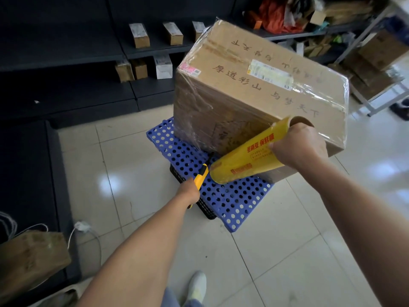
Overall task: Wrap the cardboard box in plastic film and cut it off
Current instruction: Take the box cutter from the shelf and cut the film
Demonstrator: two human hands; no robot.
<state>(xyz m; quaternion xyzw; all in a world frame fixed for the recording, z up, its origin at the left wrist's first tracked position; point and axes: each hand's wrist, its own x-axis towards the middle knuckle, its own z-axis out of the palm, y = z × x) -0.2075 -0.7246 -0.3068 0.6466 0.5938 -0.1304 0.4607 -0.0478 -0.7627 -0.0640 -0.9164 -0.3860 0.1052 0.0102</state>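
Note:
A large cardboard box (254, 89) with printed characters and clear film over its sides stands on a blue perforated plastic pallet (228, 196). My right hand (298, 147) grips the upper end of a yellow roll of plastic film (245, 158), held slanted against the box's near side. A sheet of film stretches from the roll to the box's left face. My left hand (190, 192) holds a yellow utility knife (201, 175), its black blade end pointing up at the film just left of the roll's lower end.
Dark shelving with small cartons (139, 38) runs along the left and back. A metal rack with boxes (376, 63) stands at the right. A paper bag (28, 262) and a white cable (81, 227) lie on the tiled floor at the left. My shoe (198, 284) is near the bottom edge.

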